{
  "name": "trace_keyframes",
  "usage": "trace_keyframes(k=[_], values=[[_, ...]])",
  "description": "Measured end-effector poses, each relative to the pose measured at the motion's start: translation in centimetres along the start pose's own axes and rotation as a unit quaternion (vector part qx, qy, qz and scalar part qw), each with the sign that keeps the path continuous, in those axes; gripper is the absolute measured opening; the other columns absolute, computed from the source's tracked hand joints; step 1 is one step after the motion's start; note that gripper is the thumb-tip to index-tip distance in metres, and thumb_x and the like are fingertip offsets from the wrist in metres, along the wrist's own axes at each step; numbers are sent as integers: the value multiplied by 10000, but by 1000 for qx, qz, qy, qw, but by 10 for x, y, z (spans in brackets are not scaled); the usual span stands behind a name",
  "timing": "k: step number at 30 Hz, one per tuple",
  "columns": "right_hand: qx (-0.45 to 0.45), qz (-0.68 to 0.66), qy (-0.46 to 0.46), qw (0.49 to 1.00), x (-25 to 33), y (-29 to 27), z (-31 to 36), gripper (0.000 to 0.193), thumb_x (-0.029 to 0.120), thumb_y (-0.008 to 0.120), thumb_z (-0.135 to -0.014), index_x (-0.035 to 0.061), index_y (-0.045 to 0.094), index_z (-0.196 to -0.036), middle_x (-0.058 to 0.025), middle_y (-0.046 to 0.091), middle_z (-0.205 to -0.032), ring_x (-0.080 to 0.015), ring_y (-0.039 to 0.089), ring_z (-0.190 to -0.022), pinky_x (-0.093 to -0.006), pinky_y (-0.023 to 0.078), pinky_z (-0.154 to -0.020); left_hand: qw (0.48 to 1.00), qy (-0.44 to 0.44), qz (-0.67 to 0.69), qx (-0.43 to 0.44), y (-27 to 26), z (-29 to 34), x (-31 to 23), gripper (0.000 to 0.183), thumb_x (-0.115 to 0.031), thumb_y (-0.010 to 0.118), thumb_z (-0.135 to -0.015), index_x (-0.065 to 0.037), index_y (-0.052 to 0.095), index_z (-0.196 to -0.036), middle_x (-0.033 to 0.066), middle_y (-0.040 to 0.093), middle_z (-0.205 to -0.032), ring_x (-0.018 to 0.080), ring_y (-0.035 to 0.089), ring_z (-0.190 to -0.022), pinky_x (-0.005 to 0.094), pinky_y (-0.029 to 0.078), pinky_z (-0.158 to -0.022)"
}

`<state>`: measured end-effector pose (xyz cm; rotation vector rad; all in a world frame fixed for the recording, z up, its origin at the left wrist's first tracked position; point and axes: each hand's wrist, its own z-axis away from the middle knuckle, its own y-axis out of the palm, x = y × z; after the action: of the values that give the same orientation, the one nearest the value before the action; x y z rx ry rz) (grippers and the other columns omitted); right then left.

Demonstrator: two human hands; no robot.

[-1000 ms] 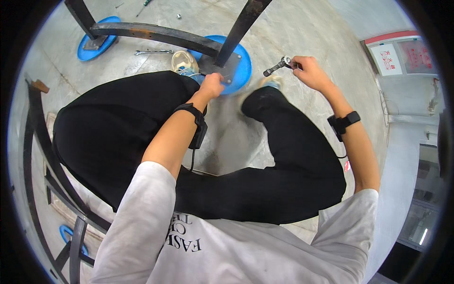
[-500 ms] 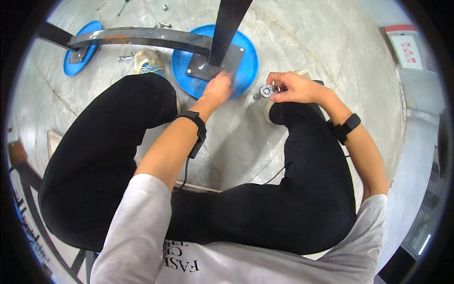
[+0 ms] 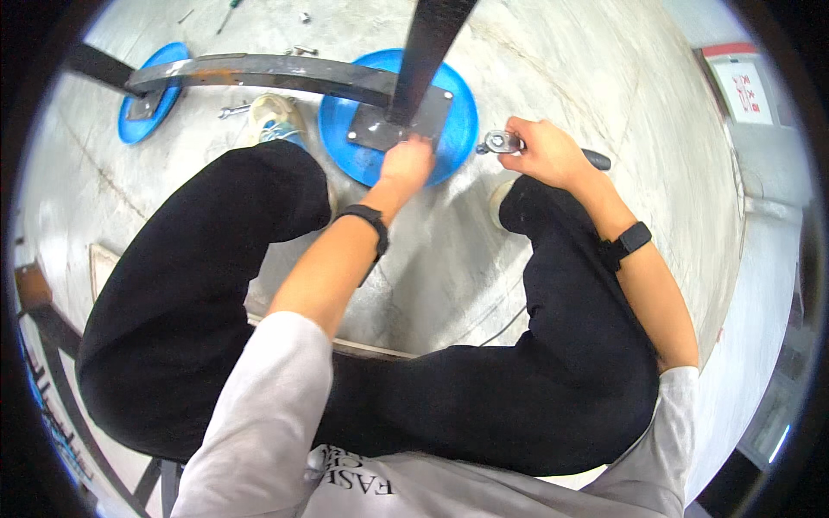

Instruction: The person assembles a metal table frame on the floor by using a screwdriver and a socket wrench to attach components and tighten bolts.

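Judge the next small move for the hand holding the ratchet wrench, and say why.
Probably bring the ratchet wrench in the right hand leftward onto the metal base plate, where the left hand rests at its edge; the socket head hangs just off the blue disc.

— What lies on the concrete floor (image 3: pixel 604 78) toward its far left?

— A small blue disc (image 3: pixel 147 108) with a metal foot on it, under the end of a curved dark steel bar (image 3: pixel 259 73). Just right of that disc a small spanner (image 3: pixel 231 110) lies flat, beside a pale worn shoe (image 3: pixel 272 116).

— Anything further back?

— A few loose bolts (image 3: pixel 304 50) near the far edge, and a screwdriver (image 3: pixel 230 13) at the very rim, too small to tell more.

— And the other sides?

— At the far right a white panel with a red border (image 3: pixel 744 82) stands against grey steps. At the near left, a dark metal frame (image 3: pixel 52 363) and a flat pale board (image 3: pixel 102 263) lie on the floor.
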<state>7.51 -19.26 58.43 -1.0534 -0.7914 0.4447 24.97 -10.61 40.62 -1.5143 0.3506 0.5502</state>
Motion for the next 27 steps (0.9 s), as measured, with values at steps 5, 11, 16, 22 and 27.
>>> trace_keyframes(k=[5,11,16,22,27], values=[[8,22,54,998,16,0,11,266,273,607,-682,41,543,-796,-134,578,-667,-296,569,-639,-385,419,-563,994,15,-73,74,-23,-1,-21,287,-303,536,-768,-21,570,-812,169,619,-778,346,607,-729,429,486,-648],[28,10,17,999,-3,23,1,310,313,607,-697,28,550,-805,-159,585,-691,-315,575,-665,-392,433,-590,996,11,-69,46,-23,4,-14,311,-265,531,-763,-88,466,-1011,156,605,-756,343,602,-693,460,473,-597],[85,20,29,996,10,27,-3,340,334,610,-699,30,562,-844,-172,596,-728,-335,579,-699,-403,445,-626,996,1,-40,82,-27,14,-11,322,-210,552,-752,-78,464,-1032,172,609,-821,344,599,-766,441,477,-644],[112,63,39,991,13,26,5,374,365,596,-697,31,569,-863,-165,602,-742,-331,584,-717,-403,452,-639,997,-1,-13,75,-23,8,-7,259,-250,543,-799,-32,467,-918,205,596,-790,380,577,-778,467,459,-651],[114,58,31,991,12,32,4,375,346,604,-694,29,565,-891,-166,608,-761,-324,587,-719,-397,454,-631,996,-40,8,77,-30,10,-12,272,-239,579,-775,-39,492,-937,189,602,-807,375,577,-789,457,458,-668]])
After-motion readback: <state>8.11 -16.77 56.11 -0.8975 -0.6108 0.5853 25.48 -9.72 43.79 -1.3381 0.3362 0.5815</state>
